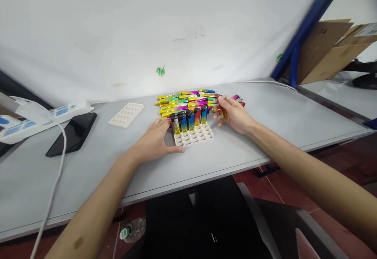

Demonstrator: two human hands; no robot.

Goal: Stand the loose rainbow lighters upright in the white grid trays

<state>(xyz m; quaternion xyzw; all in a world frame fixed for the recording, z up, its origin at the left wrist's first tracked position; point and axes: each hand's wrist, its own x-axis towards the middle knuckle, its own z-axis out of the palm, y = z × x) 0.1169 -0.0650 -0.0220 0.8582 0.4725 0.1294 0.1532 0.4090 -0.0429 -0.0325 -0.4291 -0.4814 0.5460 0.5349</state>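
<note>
A white tray with rows of holes [194,136] lies near the table's front edge, with several upright lighters [191,120] in its back rows. My left hand [160,139] rests at the tray's left side, thumb stretched along the front corner and fingers at the back left. Right of the tray, my right hand [231,113] pinches a lighter [224,112] with a yellow and red body, held tilted. Behind the tray lies a pile of shiny multicoloured lighters [185,101], partly hidden by the upright ones and my right fingers.
Another white tray [126,114] lies at the left. Farther left are a black phone [71,134], a power strip [61,112] and a white cable [60,172]. A wall stands behind the table. Cardboard boxes [332,54] are beyond the blue frame at right. A bottle [134,229] is on the floor.
</note>
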